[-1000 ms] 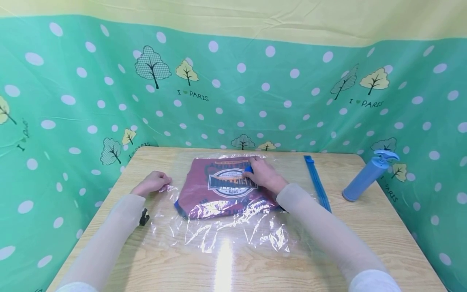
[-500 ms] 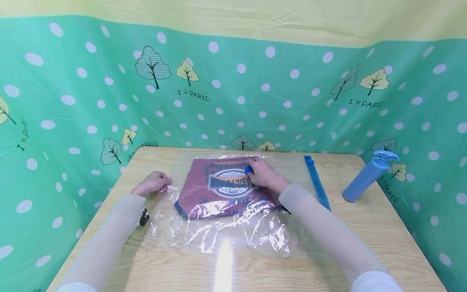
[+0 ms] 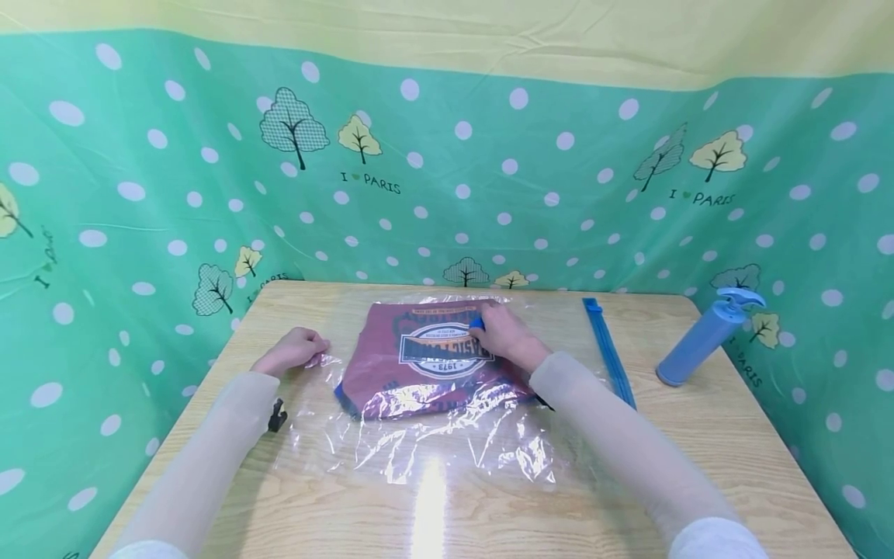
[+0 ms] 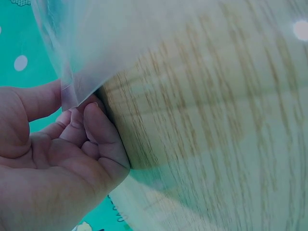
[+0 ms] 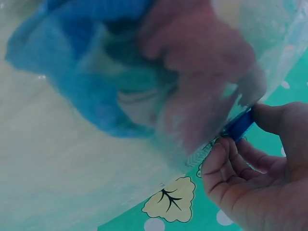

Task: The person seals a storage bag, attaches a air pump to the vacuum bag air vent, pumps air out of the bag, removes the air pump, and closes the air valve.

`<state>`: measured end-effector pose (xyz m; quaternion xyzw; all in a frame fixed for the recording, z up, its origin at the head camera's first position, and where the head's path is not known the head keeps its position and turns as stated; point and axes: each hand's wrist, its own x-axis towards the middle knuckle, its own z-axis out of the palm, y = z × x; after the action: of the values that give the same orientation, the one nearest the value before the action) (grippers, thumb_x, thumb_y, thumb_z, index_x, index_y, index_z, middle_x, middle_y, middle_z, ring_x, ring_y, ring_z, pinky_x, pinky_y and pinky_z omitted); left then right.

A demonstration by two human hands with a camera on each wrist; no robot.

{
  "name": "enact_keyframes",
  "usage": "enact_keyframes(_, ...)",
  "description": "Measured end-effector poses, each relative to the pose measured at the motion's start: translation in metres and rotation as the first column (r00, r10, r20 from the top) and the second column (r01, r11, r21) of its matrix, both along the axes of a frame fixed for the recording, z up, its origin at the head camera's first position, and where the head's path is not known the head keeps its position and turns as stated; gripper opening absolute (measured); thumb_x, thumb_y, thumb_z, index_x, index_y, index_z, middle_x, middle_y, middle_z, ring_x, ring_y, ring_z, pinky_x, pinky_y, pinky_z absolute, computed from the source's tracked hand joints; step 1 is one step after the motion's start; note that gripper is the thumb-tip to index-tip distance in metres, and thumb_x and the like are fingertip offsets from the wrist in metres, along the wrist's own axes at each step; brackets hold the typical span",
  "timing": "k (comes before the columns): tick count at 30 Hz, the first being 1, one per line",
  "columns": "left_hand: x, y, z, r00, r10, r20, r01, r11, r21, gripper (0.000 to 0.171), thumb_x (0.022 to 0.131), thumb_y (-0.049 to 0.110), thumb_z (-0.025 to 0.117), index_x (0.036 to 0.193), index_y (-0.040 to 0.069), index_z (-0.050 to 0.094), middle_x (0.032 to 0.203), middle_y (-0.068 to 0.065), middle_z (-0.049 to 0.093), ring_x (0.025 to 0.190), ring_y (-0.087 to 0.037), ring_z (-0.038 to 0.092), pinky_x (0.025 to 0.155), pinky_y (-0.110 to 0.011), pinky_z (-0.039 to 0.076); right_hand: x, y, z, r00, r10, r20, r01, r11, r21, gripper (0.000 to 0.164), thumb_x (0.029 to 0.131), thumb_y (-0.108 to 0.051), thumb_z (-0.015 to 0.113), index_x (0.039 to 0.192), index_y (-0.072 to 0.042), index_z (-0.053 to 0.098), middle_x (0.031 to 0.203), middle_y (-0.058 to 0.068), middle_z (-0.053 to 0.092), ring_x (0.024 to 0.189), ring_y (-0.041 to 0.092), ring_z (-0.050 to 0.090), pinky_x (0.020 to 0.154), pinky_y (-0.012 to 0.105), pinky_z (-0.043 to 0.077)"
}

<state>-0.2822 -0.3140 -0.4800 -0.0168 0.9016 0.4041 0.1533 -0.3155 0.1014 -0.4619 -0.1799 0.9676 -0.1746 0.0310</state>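
Note:
A clear plastic storage bag [image 3: 391,454] lies across the middle of the table, with a folded maroon garment [image 3: 380,349] inside bearing a round printed badge. In the right wrist view, blue cloth [image 5: 82,72] also shows through the film. My left hand [image 3: 292,351] pinches a corner of the bag at its left side; the left wrist view has the film [image 4: 72,96] between thumb and curled fingers. At the bag's far edge, my right hand [image 3: 513,334] grips a small blue slider [image 5: 239,126] between thumb and fingers, right on the seal.
A blue hand pump [image 3: 701,341] stands tilted at the table's right. Between it and the bag lies a flat blue strip [image 3: 606,349], partly behind the right forearm. A small black buckle [image 3: 277,417] rests beside the left forearm. Green dotted curtain [image 3: 447,202] surrounds the table [image 3: 335,520].
My right hand and the blue slider have shifted only very slightly at the far edge. The left hand keeps its place on the bag's corner.

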Motion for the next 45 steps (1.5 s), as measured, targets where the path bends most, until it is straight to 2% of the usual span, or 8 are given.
enact_keyframes(3, -0.0005, -0.0002, 0.0007, 1.000, 0.003, 0.002, -0.003, 1.000, 0.001, 0.028, 0.108, 0.014, 0.056, 0.083, 0.004, 0.061, 0.068, 0.000, 0.057, 0.062, -0.012, 0.050, 0.058, -0.025, 0.043, 0.0015, 0.0005, 0.0021, 1.000, 0.027, -0.005, -0.026, 1.000, 0.014, 0.053, 0.103, -0.019, 0.069, 0.147, 0.007, 0.051, 0.143, 0.028, 0.054, 0.128, 0.040, 0.058, 0.109, 0.049, 0.049)
enact_keyframes(8, -0.0021, -0.0006, 0.0011, 1.000, 0.002, 0.002, -0.002, 1.000, -0.001, 0.027, 0.108, 0.013, 0.055, 0.084, 0.003, 0.062, 0.069, -0.001, 0.058, 0.062, -0.013, 0.051, 0.059, -0.025, 0.043, 0.0025, 0.0015, 0.0038, 0.999, 0.042, 0.002, -0.042, 0.999, 0.018, 0.060, 0.096, -0.009, 0.069, 0.151, 0.004, 0.048, 0.151, 0.029, 0.047, 0.133, 0.042, 0.054, 0.112, 0.050, 0.046)
enact_keyframes(17, -0.0026, 0.0005, 0.0000, 1.000, 0.003, 0.007, -0.003, 1.000, 0.007, 0.026, 0.108, 0.012, 0.055, 0.084, 0.003, 0.061, 0.068, 0.000, 0.058, 0.062, -0.012, 0.051, 0.059, -0.026, 0.044, -0.0019, 0.0010, -0.0020, 0.999, -0.034, 0.010, 0.034, 0.999, -0.004, 0.059, 0.104, -0.036, 0.069, 0.144, 0.004, 0.053, 0.132, 0.022, 0.061, 0.119, 0.036, 0.063, 0.102, 0.048, 0.054)
enact_keyframes(21, -0.0012, 0.0013, -0.0008, 1.000, 0.006, -0.002, -0.006, 1.000, 0.012, 0.026, 0.107, 0.011, 0.055, 0.083, 0.003, 0.060, 0.067, 0.001, 0.057, 0.061, -0.011, 0.051, 0.059, -0.025, 0.043, -0.0036, 0.0016, -0.0038, 1.000, -0.017, -0.003, 0.017, 1.000, 0.006, 0.052, 0.105, -0.030, 0.069, 0.139, 0.008, 0.057, 0.130, 0.023, 0.062, 0.118, 0.036, 0.064, 0.103, 0.047, 0.054)
enact_keyframes(30, 0.0002, -0.0009, -0.0019, 0.999, 0.025, 0.038, -0.025, 1.000, 0.005, 0.026, 0.108, 0.016, 0.055, 0.085, 0.004, 0.060, 0.071, 0.000, 0.057, 0.064, -0.014, 0.049, 0.060, -0.027, 0.043, -0.0020, 0.0031, -0.0006, 0.998, 0.055, 0.038, -0.056, 0.998, 0.007, 0.060, 0.101, -0.012, 0.068, 0.153, 0.007, 0.045, 0.151, 0.029, 0.047, 0.136, 0.041, 0.052, 0.114, 0.049, 0.044)
enact_keyframes(33, 0.0003, -0.0020, -0.0023, 0.999, 0.024, 0.030, -0.024, 1.000, 0.006, 0.027, 0.108, 0.015, 0.055, 0.084, 0.003, 0.061, 0.070, -0.001, 0.057, 0.064, -0.014, 0.050, 0.059, -0.027, 0.042, -0.0024, 0.0022, 0.0001, 0.997, 0.056, 0.051, -0.055, 0.998, -0.019, 0.063, 0.100, -0.012, 0.070, 0.154, 0.005, 0.044, 0.151, 0.028, 0.047, 0.135, 0.041, 0.052, 0.113, 0.051, 0.045)
enact_keyframes(39, 0.0000, -0.0002, -0.0015, 1.000, 0.016, 0.007, -0.016, 1.000, 0.014, 0.027, 0.107, 0.013, 0.056, 0.083, 0.003, 0.061, 0.068, 0.000, 0.057, 0.062, -0.012, 0.051, 0.058, -0.025, 0.043, -0.0034, 0.0006, -0.0020, 0.999, -0.013, 0.046, 0.015, 0.999, -0.049, 0.064, 0.104, -0.032, 0.070, 0.152, 0.003, 0.046, 0.141, 0.024, 0.053, 0.126, 0.038, 0.058, 0.107, 0.050, 0.050)
enact_keyframes(45, -0.0002, 0.0009, -0.0009, 1.000, 0.014, -0.001, -0.014, 1.000, 0.021, 0.027, 0.107, 0.012, 0.056, 0.082, 0.004, 0.060, 0.067, 0.001, 0.057, 0.061, -0.011, 0.050, 0.058, -0.025, 0.043, -0.0041, 0.0008, -0.0030, 1.000, -0.002, 0.004, 0.002, 0.999, -0.047, 0.049, 0.104, -0.027, 0.071, 0.137, 0.006, 0.059, 0.127, 0.022, 0.061, 0.112, 0.034, 0.064, 0.100, 0.045, 0.055)
